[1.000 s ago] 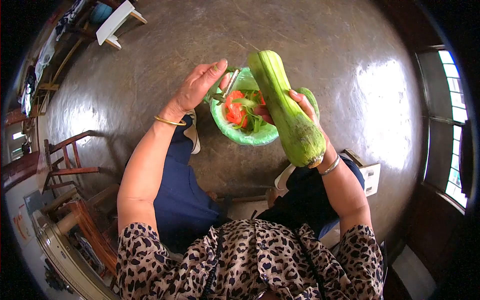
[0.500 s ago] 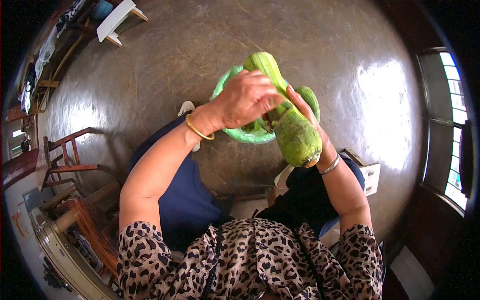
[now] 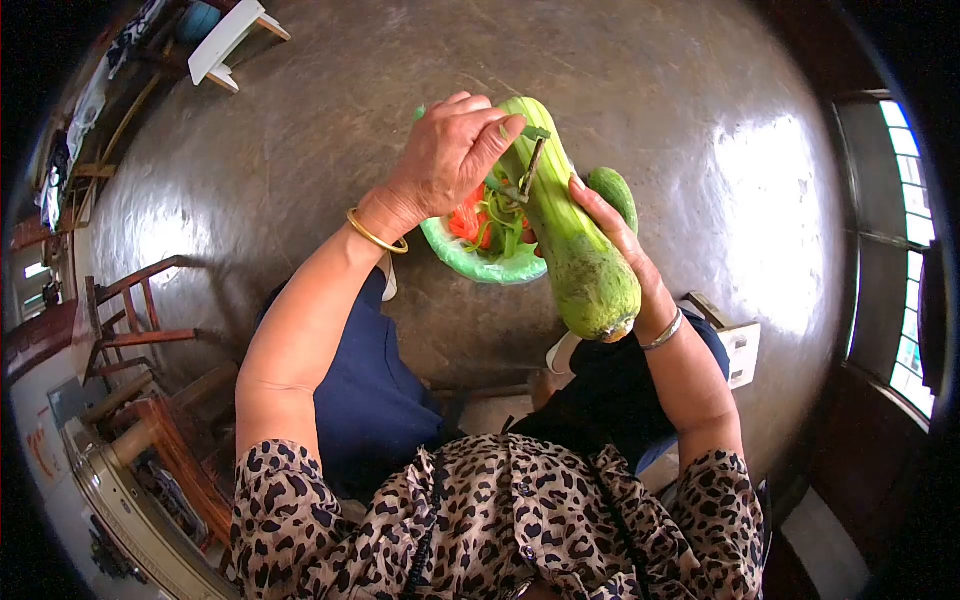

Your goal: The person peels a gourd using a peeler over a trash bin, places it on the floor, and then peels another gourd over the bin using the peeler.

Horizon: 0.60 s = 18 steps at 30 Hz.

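Note:
My right hand (image 3: 620,230) is wrapped round a long green gourd (image 3: 585,255) from its right side. The gourd tilts, its thick end towards me; the far part is pale and striped where skin is off, the near end darker green. In my left hand (image 3: 450,150) is a peeler (image 3: 532,172), its head against the gourd's left side, with a bit of green peel on it. My fingers hide the peeler's handle. Below the gourd stands a bin with a green bag liner (image 3: 485,270), holding peel strips (image 3: 505,222) and something red.
A second green gourd (image 3: 614,195) is right of the bin, partly behind my right hand. Wooden chair frames (image 3: 140,310) stand at the left. A white stool (image 3: 225,42) is at the far left, and a window (image 3: 905,260) at the right.
My left hand has moved up and left along the gourd with the peeler, which now shows. The bin's contents are more visible. The gourd has shifted slightly in my right hand.

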Tool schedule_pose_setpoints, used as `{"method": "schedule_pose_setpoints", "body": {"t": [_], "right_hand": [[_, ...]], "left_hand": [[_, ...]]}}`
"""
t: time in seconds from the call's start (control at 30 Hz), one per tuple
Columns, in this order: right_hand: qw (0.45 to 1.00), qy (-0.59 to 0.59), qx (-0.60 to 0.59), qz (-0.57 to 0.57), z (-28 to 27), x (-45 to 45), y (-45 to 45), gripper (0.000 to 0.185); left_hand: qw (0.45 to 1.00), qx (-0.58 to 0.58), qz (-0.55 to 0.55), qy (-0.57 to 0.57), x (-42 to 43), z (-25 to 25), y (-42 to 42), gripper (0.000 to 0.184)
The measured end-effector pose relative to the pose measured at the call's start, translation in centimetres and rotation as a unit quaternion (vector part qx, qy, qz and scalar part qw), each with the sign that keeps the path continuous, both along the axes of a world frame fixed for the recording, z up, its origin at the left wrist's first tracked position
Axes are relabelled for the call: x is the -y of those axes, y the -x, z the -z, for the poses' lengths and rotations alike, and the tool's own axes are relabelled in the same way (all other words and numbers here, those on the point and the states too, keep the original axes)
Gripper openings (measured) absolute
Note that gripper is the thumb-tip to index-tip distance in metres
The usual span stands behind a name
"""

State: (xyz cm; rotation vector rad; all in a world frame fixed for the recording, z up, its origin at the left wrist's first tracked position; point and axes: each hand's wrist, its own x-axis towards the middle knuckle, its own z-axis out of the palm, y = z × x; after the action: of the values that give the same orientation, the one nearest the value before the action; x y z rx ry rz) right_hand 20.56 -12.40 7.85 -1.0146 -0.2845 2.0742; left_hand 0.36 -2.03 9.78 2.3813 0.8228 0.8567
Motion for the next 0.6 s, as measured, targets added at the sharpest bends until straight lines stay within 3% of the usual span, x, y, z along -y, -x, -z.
{"method": "schedule_pose_setpoints", "body": {"t": [0.13, 0.23, 0.33, 0.43, 0.53, 0.6], "right_hand": [[1.000, 0.028, 0.007, -0.006, 0.9, -0.2, -0.4, 0.049], [0.998, -0.017, -0.052, -0.027, 1.5, -0.2, -0.5, 0.043], [0.992, 0.065, -0.100, 0.052, 0.8, 0.2, 0.1, 0.041], [0.999, -0.026, -0.040, 0.021, 0.7, 1.0, 0.0, 0.040], [0.988, -0.056, -0.132, 0.063, 0.0, 1.6, 0.2, 0.031], [0.989, 0.032, 0.146, 0.007, -1.5, 1.2, 0.3, 0.032]], "left_hand": [[0.998, -0.017, 0.041, -0.052, 0.8, 0.6, -0.6, 0.035], [0.997, 0.007, 0.075, -0.035, 2.3, 0.4, -2.0, 0.035], [0.994, 0.029, 0.101, -0.032, 3.7, 0.4, -3.0, 0.037], [0.992, 0.020, 0.122, -0.028, 3.6, 0.8, -3.1, 0.038], [0.990, 0.001, 0.136, -0.046, 3.3, 1.7, -3.0, 0.037], [0.989, 0.006, 0.123, -0.082, 3.0, 2.4, -3.0, 0.034]]}}
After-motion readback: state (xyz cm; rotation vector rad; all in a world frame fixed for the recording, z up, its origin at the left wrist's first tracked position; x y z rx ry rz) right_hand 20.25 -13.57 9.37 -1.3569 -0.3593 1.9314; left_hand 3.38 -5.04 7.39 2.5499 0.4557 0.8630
